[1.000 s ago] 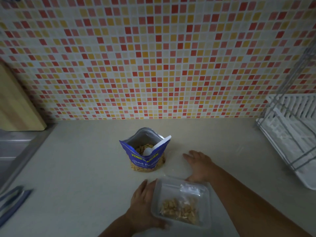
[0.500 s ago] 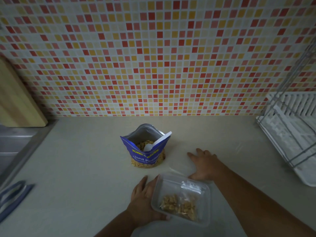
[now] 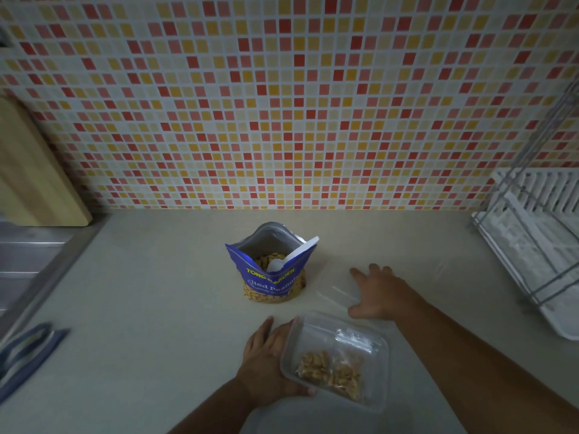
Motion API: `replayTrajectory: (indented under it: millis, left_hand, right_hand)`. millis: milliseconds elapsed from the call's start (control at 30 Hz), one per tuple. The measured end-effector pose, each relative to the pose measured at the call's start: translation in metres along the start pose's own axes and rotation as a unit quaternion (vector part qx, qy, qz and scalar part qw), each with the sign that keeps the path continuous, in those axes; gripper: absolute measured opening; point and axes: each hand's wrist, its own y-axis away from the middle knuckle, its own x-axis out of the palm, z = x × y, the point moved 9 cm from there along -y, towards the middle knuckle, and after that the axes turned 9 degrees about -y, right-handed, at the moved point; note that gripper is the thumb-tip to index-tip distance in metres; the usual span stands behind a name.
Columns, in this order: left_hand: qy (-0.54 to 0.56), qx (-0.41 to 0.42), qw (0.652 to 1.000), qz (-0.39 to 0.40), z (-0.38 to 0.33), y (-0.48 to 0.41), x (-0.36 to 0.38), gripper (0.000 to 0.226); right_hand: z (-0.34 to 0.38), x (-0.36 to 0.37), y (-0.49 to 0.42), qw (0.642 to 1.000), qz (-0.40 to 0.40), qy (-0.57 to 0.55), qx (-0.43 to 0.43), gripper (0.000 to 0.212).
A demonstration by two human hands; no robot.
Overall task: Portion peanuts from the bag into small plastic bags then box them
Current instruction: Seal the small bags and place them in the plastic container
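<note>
Fingers (image 3: 308, 391) of the left hand (image 3: 266, 361) are wrapped round the left edge of a clear rectangular plastic box (image 3: 377, 389), which is held tilted at the near centre of the pale beige bench (image 3: 141, 308). Whether it rests on the bench cannot be told. Inside the box a small clear plastic bag (image 3: 354, 339) is seen, with a portion of tan peanuts (image 3: 326, 369) in it. The right hand (image 3: 379, 292) is laid flat on the bench just beyond the box, its fingers straight and spread, with nothing held. Faint clear plastic (image 3: 332, 292) is seen by its thumb, though what it is cannot be told. A blue foil peanut bag (image 3: 271, 277) is stood upright and open beyond the left hand, apart from both hands, and a white plastic spoon (image 3: 293, 255) is leaned in its mouth on the nuts. The back wall is covered with red, orange and cream mosaic tile (image 3: 282, 104). A light wooden board (image 3: 31, 170) is propped at the left above a steel sink (image 3: 28, 255), a white dish rack (image 3: 539, 245) is set at the right, and a blurred blue object (image 3: 25, 358) is seen at the near left edge.
</note>
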Motion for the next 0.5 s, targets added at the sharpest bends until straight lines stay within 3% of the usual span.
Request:
replayTrajectory:
  millis: [200,367,500]
  left_hand:
    - [-0.009,0.007,1.000,-0.003,-0.003,0.001,-0.002,0.138]
    - [-0.011,0.002,1.000,-0.001,-0.003,0.001,-0.002,0.143]
    - [-0.051,-0.002,0.999,0.010,-0.002,-0.001,0.003,0.149]
  right_hand:
    - [0.023,-0.019,0.045,0.999,0.017,-0.034,-0.034,0.096]
    - [0.061,0.015,0.100,0.992,0.022,0.024,-0.125,0.091]
    - [0.071,0.040,0.115,0.988,0.008,0.045,-0.150,0.092]
